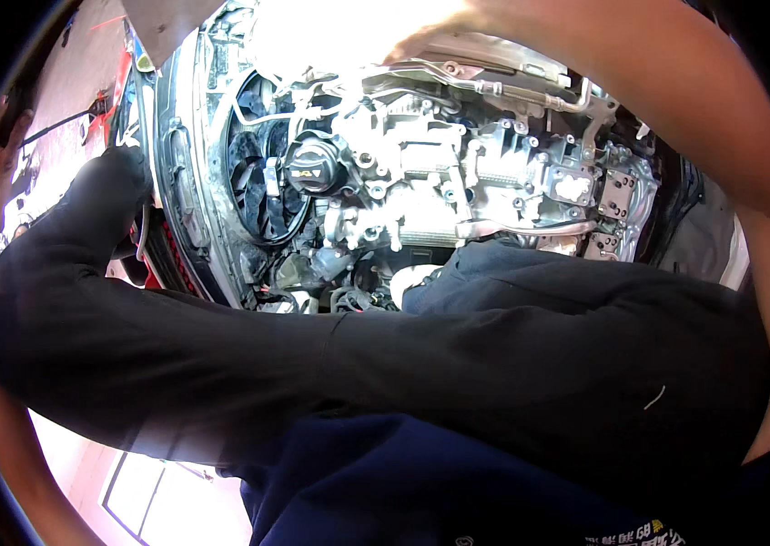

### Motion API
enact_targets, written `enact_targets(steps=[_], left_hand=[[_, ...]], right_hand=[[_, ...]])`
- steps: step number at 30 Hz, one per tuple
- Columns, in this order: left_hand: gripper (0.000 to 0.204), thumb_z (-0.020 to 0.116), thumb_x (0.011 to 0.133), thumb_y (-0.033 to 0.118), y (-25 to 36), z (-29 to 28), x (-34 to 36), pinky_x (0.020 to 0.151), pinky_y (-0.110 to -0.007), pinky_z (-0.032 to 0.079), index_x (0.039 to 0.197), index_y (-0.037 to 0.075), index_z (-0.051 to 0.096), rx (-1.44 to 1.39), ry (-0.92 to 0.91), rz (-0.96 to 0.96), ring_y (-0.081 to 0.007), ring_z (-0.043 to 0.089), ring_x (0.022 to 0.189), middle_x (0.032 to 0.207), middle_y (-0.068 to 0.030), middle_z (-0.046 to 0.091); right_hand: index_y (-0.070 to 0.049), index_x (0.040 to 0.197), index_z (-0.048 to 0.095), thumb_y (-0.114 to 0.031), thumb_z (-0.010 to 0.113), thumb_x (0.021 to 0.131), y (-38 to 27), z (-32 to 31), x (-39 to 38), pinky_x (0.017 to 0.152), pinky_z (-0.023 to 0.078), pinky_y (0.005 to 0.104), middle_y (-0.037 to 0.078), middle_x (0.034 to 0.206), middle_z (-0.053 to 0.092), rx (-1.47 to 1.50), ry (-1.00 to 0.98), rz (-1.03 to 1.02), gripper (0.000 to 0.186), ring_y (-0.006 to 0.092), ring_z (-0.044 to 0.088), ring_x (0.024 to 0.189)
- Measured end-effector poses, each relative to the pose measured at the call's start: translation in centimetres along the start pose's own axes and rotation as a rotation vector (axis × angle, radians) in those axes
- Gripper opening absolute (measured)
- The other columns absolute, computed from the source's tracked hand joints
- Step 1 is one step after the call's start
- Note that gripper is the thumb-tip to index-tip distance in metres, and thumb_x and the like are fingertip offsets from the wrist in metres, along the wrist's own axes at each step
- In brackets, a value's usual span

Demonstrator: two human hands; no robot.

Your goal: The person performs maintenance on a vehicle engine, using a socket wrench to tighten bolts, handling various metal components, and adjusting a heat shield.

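Black round filler cap (312,171) at 10 o'clock of engine bay centre, radiator fan (253,187) just beside it at 9 o'clock. Thin metal pipe (531,84) runs across at 1 o'clock. Red floor (75,68) far at 10 o'clock. White-framed panel (144,487) low at 7 o'clock
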State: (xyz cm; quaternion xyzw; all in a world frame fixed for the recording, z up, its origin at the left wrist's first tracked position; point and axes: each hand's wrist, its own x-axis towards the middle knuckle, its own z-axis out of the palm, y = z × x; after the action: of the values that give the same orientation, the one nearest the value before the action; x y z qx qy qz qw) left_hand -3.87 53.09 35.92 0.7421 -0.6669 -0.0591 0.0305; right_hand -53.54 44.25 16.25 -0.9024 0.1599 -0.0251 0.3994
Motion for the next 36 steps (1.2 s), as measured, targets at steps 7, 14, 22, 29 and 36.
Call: enact_targets(steps=[7, 14, 22, 29, 36], left_hand=[[0.047, 0.068, 0.089, 0.042, 0.9, 2.7, -0.1, 0.084, -0.025, 0.039, 0.116, 0.005, 0.061, 0.205, 0.027, -0.031, -0.0161, 0.052, 0.091, 0.102, -0.0067, 0.056], [0.042, 0.068, 0.09, 0.04, 6.2, 3.1, -1.2, 0.077, -0.024, 0.039, 0.106, 0.002, 0.059, -0.025, 0.069, 0.055, -0.0114, 0.05, 0.081, 0.086, -0.0028, 0.056], [0.047, 0.066, 0.089, 0.047, 6.4, 3.7, -0.6, 0.075, -0.026, 0.038, 0.104, 0.003, 0.059, -0.154, 0.008, -0.099, -0.012, 0.046, 0.078, 0.08, -0.0019, 0.054], [0.045, 0.07, 0.086, 0.044, 7.5, 4.2, 0.7, 0.065, -0.029, 0.039, 0.095, 0.002, 0.055, 0.001, -0.089, 0.009, -0.0131, 0.046, 0.071, 0.076, -0.0048, 0.051], [0.021, 0.067, 0.089, 0.006, 5.9, 5.2, 5.4, 0.065, -0.022, 0.041, 0.102, 0.001, 0.051, -0.257, -0.248, 0.132, -0.0062, 0.047, 0.07, 0.08, -0.0013, 0.052]], right_hand=[[-0.003, 0.105, 0.065, -0.012, 0.059, 0.086, 0.6, -0.1, -0.6, 0.079, 0.054, 0.038, 0.013, 0.103, 0.068, 0.252, 0.118, -0.011, 0.022, 0.0269, 0.065, 0.089], [-0.003, 0.106, 0.065, -0.014, 0.058, 0.087, 1.0, -1.3, -1.4, 0.08, 0.054, 0.038, 0.013, 0.104, 0.068, 0.48, 0.24, -0.048, 0.023, 0.0272, 0.065, 0.09], [-0.004, 0.108, 0.065, -0.015, 0.057, 0.089, 0.5, -1.7, -2.0, 0.081, 0.054, 0.038, 0.013, 0.105, 0.068, 0.601, 0.27, -0.068, 0.024, 0.0274, 0.065, 0.091], [-0.004, 0.11, 0.065, -0.017, 0.056, 0.09, 0.8, -2.5, -1.0, 0.081, 0.054, 0.038, 0.013, 0.106, 0.068, 0.626, 0.307, -0.058, 0.025, 0.0276, 0.065, 0.092], [-0.007, 0.111, 0.067, -0.023, 0.049, 0.095, 0.8, -1.9, -0.2, 0.079, 0.056, 0.0392, 0.013, 0.107, 0.068, 0.035, 0.23, 0.13, 0.029, 0.0283, 0.066, 0.093]])
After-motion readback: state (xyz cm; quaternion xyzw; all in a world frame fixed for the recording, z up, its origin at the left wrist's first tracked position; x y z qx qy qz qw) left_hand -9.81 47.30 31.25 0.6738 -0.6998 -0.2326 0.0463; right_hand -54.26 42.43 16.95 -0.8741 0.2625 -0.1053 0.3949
